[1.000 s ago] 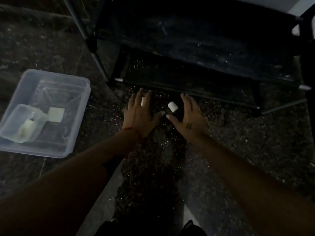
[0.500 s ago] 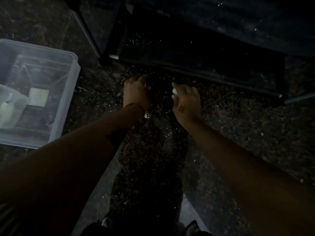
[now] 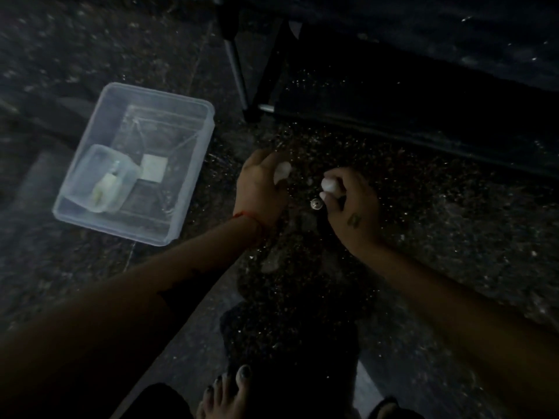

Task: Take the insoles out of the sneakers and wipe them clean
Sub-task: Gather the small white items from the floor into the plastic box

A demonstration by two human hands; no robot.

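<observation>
At far left a clear plastic tub (image 3: 193, 122) sits on the dark stone floor (image 3: 453, 237); beside it the left hand (image 3: 260, 189) is curled around a small white wad (image 3: 282, 172), and the right hand (image 3: 352, 204) pinches a white lump (image 3: 329, 184) above a small round metal piece (image 3: 316, 204). No sneakers or insoles are discernible in this gloom, so this looks like readying wiping material. The next move calls for finding the shoes.

left: clear plastic bin (image 3: 193, 164) on floor, near, blocks sideways reach
ahead: dark rack frame (image 3: 393, 128) close, low bar
between hands: small metal cap (image 3: 316, 204)
right: bare floor (image 3: 469, 225), open
</observation>
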